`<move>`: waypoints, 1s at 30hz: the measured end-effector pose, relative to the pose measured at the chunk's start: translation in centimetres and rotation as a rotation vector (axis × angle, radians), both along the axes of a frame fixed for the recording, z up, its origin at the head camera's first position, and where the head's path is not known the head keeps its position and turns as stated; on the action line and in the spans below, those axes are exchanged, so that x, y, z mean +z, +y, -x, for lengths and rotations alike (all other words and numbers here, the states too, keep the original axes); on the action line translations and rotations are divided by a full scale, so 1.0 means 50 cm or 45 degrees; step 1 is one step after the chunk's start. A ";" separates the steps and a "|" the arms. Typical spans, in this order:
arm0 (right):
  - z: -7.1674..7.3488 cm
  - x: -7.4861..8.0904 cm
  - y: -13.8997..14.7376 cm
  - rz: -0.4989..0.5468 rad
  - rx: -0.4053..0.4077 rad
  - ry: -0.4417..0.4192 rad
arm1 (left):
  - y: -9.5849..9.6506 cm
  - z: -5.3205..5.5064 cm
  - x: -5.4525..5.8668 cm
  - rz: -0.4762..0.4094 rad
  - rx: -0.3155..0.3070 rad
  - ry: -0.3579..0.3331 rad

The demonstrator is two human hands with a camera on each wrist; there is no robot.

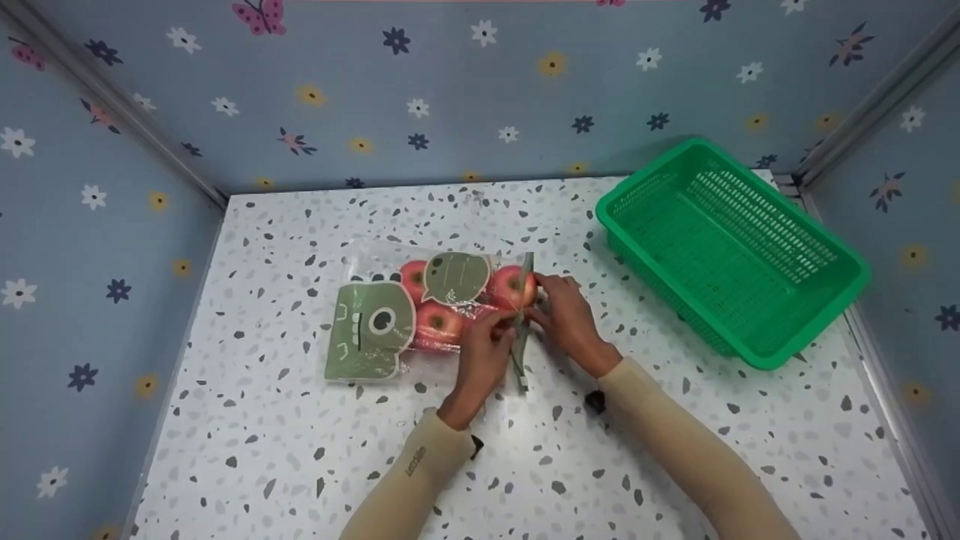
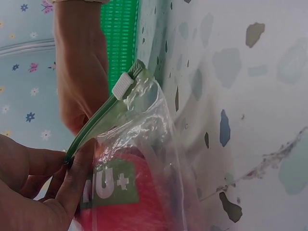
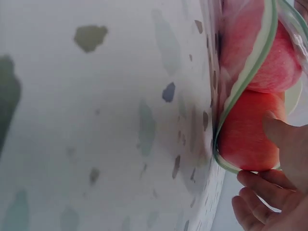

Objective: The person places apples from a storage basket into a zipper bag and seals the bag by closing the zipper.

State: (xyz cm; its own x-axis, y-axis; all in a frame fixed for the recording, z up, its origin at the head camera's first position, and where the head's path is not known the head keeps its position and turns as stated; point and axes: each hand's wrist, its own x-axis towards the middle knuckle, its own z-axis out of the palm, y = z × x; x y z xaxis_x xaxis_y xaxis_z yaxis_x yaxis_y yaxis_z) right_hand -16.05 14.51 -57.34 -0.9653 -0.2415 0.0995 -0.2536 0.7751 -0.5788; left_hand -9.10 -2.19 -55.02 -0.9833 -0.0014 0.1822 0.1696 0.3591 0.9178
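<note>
A clear zip bag [image 1: 369, 330] with a green cartoon print lies on the speckled table, several red apples [image 1: 437, 324] inside it. My left hand [image 1: 486, 352] pinches the green zip edge of its mouth between thumb and fingers. A white slider [image 2: 122, 86] sits near one end of that edge in the left wrist view. At the open mouth, my right hand [image 1: 571, 319] holds an apple [image 3: 250, 132], the thumb on its side and the fingertips by the bag's lip. Part of this apple is behind the bag edge in the head view.
A green plastic basket [image 1: 750, 346] with slotted walls stands at the right of the table [image 1: 285, 457], nothing seen inside. Flower-patterned walls [image 1: 450, 82] enclose the back and sides.
</note>
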 end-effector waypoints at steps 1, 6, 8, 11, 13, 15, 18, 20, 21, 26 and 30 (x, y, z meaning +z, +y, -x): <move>0.000 -0.001 -0.003 0.004 0.001 0.005 | 0.000 0.000 0.000 0.006 0.002 0.004; 0.002 -0.006 -0.014 0.033 0.022 0.056 | -0.001 -0.001 0.000 0.041 0.012 0.035; 0.002 -0.008 -0.014 0.052 0.032 0.065 | 0.000 -0.001 0.000 0.060 0.015 0.055; 0.001 -0.010 -0.010 0.081 0.031 0.059 | 0.000 -0.001 0.002 0.074 0.015 0.064; 0.000 -0.009 -0.007 0.077 0.022 0.045 | 0.000 -0.002 0.004 0.078 0.015 0.058; 0.000 -0.009 -0.004 0.062 0.013 0.037 | 0.000 -0.002 0.005 0.074 0.013 0.044; 0.001 -0.008 -0.006 0.034 0.018 0.052 | 0.000 -0.002 0.005 0.067 0.014 0.029; 0.002 -0.011 -0.010 0.037 0.028 0.076 | 0.001 -0.001 0.004 0.060 0.015 0.028; 0.002 -0.013 -0.012 0.041 0.031 0.088 | 0.001 -0.001 0.004 0.055 0.013 0.027; 0.004 -0.022 -0.021 0.054 0.050 0.112 | 0.002 0.000 0.004 0.045 0.012 0.032; 0.007 -0.019 -0.019 0.014 0.067 0.108 | 0.002 0.001 0.002 0.041 0.015 0.039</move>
State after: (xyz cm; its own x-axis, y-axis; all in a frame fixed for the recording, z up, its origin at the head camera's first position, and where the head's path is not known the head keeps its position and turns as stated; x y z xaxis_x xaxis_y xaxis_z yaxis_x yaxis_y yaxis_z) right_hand -16.38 13.53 -58.29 -0.9393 -0.2902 0.1829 -0.3421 0.7532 -0.5618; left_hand -9.16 -2.08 -54.93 -0.9772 -0.0064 0.2122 0.1930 0.3903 0.9002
